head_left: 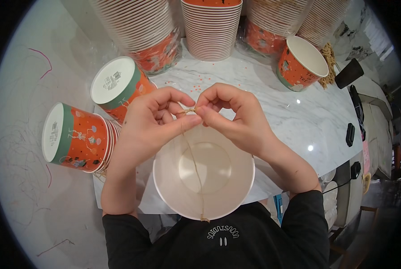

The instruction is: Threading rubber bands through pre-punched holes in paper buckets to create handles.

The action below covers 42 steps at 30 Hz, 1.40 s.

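Observation:
My left hand (151, 123) and my right hand (236, 117) meet over the far rim of a white-lined paper bucket (167, 181). Both are closed in pinches on a thin tan twine (196, 166), fingertips nearly touching. A small knot or twist of it shows between them. From my left fingers the strand runs across the bucket's mouth to the near rim, where a knot sits against the edge. The bucket faces me with its opening, close to my black shirt; its outside is hidden.
Orange-and-green paper buckets (86, 139) lie tilted at the left, near another bucket (115, 85). Tall nested stacks (211, 33) line the back. One upright bucket (301, 62) stands at the right beside a tan twine bundle (328, 62). Orange specks dot the marbled table (272, 112).

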Each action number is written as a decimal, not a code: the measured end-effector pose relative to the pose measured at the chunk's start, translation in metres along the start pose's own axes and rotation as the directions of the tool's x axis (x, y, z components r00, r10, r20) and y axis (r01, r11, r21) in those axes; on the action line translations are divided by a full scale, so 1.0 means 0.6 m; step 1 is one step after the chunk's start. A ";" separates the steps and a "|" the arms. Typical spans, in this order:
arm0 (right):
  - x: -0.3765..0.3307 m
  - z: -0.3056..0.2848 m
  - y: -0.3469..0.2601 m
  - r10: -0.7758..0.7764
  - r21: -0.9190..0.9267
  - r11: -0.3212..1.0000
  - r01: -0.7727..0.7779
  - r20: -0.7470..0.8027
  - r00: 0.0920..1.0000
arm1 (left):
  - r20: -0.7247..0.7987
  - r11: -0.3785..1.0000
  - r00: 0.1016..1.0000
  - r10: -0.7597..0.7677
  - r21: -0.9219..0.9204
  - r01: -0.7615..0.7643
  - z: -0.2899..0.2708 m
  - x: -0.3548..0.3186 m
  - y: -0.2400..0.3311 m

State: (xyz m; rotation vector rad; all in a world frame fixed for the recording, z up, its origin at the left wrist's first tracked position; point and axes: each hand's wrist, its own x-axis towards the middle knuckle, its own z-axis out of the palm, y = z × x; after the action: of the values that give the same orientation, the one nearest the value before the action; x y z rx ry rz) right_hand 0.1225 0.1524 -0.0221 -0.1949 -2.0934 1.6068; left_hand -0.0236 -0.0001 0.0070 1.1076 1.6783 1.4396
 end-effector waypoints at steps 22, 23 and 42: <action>0.003 -0.014 -0.004 -0.193 -0.167 0.968 0.187 -0.023 0.981 | -0.066 0.998 0.997 -0.042 -0.060 0.038 -0.024 -0.010 0.030; 0.004 -0.011 -0.007 -0.195 -0.165 0.968 0.189 -0.022 0.980 | -0.053 0.993 0.999 -0.012 -0.119 0.006 -0.022 -0.017 0.035; -0.010 -0.025 -0.027 0.103 -0.375 0.927 0.014 0.292 0.951 | -0.251 0.578 0.885 0.393 -0.681 -0.450 -0.003 -0.076 0.056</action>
State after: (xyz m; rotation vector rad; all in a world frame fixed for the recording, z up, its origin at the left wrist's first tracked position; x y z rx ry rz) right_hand 0.1376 0.1583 -0.0060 -0.1248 -2.6481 1.3123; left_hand 0.0006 -0.0407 0.0384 1.0036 0.6994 2.2078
